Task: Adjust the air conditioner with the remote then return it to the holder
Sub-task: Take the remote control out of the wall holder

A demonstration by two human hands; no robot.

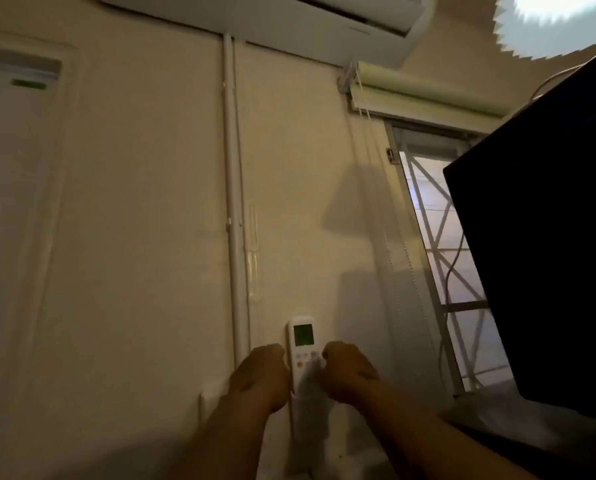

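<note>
A white remote stands upright against the wall, its lower part seemingly in a holder, blurred. The left hand and right hand clasp its sides. Bare wall spreads left; a window lies right, air conditioner above.

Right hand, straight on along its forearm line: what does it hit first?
Likely the remote: the right hand already sits at its right edge, fingers curled near the buttons. Just behind it is the wall. Depth is unclear, so contact can't be confirmed.

remote upright at wall, left hand, right hand flanking
</note>
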